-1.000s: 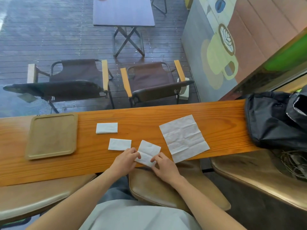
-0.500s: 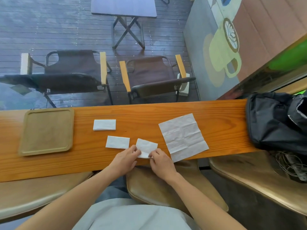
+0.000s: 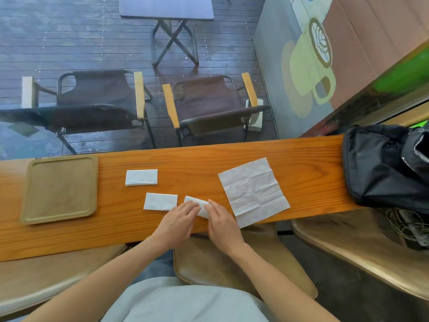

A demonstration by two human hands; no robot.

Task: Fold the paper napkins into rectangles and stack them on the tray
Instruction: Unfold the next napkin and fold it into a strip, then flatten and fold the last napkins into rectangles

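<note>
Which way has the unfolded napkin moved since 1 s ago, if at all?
No. The unfolded napkin still overhangs the counter, same gap to the black bag.

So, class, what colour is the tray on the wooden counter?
The tray is plain olive-brown, seen in the head view.

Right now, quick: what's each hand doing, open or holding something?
Left hand: open, fingers flat on the half-folded napkin.
Right hand: open, fingers pressing the same napkin.
</note>
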